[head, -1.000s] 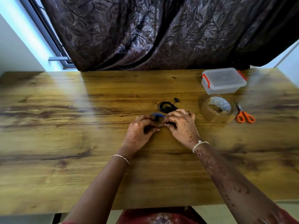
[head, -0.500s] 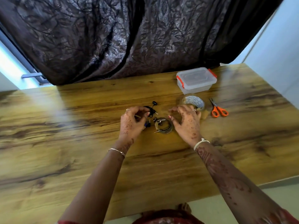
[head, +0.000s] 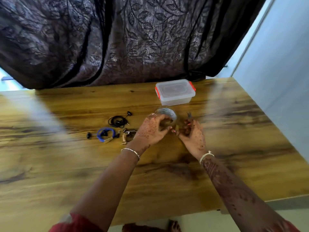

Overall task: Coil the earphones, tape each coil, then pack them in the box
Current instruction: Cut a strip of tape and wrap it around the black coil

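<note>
- Head view, step: the taping step looks to be in hand. Three earphone coils lie on the worktop: the black coil farthest back, the blue coil nearer, and a pale coil just beside the blue one, partly hidden by the left wrist. No hand touches any of them.
- Head view, left hand: it reaches forward with the arm nearly straight. Its fingers and thumb curl round the tape roll, which is near the box.
- Head view, right hand: it sits just right of the roll, palm turned inward and fingers curled. Blur hides whether it pinches the tape end, the scissors or nothing. Only the dark scissor tips show above the fingers.
- Head view, box: it stands behind the roll with its lid on and its red clips at the sides. Nothing appears packed yet.
- Next move, as I judge it: find and peel the tape's free end, then pull out a short strip and cut it. The left hand needs to hold the roll steady for this, and the strip must not fold onto itself.
</note>
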